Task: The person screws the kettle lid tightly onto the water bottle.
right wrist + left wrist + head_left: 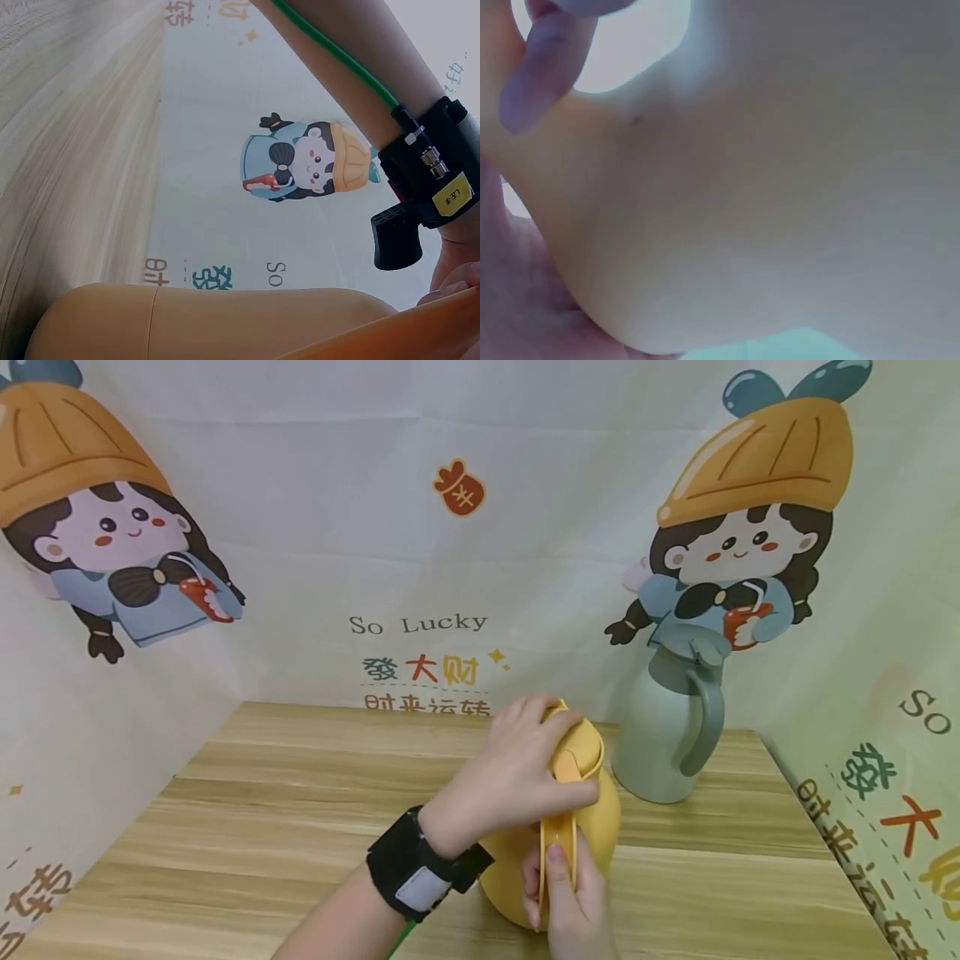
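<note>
A yellow thermos jug (606, 827) stands on the wooden table in the head view, its handle facing me. My left hand (517, 768) reaches over the top and grips the lid (585, 745), fingers on the far side and thumb across the upper end of the handle. Lower down, my right hand (576, 893) holds the jug's handle (558, 832), thumb laid along it. In the right wrist view, the jug's body (225, 322) and handle (397, 337) fill the bottom edge. The left wrist view is mostly the jug's blurred surface (727, 195) close up.
Behind the yellow jug, to the right, a grey-green thermos jug (648, 735) stands near the table's back edge. Printed cloth (315, 510) with cartoon figures hangs around the table (300, 793). A black strap with a camera (412, 864) wraps my left wrist.
</note>
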`<state>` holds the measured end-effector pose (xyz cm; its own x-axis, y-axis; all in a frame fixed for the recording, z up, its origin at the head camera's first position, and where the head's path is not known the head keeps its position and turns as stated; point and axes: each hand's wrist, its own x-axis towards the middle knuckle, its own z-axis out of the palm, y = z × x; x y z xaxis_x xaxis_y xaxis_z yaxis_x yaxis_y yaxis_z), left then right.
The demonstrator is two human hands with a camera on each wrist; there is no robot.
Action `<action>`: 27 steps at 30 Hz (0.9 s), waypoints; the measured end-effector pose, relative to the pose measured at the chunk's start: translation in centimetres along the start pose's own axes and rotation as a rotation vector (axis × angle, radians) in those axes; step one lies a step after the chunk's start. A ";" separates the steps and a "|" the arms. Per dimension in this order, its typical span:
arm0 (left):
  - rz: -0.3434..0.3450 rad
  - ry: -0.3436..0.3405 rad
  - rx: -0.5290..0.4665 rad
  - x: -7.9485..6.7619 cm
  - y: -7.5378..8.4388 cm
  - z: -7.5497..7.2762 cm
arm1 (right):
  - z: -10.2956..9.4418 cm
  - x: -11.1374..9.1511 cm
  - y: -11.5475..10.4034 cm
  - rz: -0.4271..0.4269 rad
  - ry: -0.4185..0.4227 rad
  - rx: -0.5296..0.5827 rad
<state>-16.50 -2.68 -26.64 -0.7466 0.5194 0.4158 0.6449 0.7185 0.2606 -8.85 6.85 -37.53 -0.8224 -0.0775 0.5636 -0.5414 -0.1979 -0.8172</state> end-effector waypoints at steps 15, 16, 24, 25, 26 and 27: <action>0.113 -0.040 -0.091 0.2 -1.6 -0.2 | 0.5 0.2 -0.2 -0.019 -0.038 0.034; 0.120 -0.041 -0.096 0.2 -1.6 -0.2 | 0.5 0.2 -0.2 -0.025 -0.039 0.034; 0.167 -0.066 -0.134 0.2 -2.1 -0.3 | 0.5 0.2 -0.1 -0.024 -0.042 0.063; 0.171 -0.069 -0.139 0.2 -2.2 -0.4 | 0.5 0.2 -0.1 -0.022 -0.044 0.065; 0.176 -0.071 -0.143 0.2 -2.3 -0.4 | 0.5 0.2 -0.1 -0.021 -0.047 0.066; 0.182 -0.069 -0.145 0.2 -2.3 -0.4 | 0.4 0.2 -0.1 -0.019 -0.051 0.070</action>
<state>-18.10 -4.43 -26.80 -0.6224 0.6680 0.4079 0.7826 0.5388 0.3118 -8.84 6.44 -37.28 -0.8010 -0.1226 0.5859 -0.5419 -0.2674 -0.7968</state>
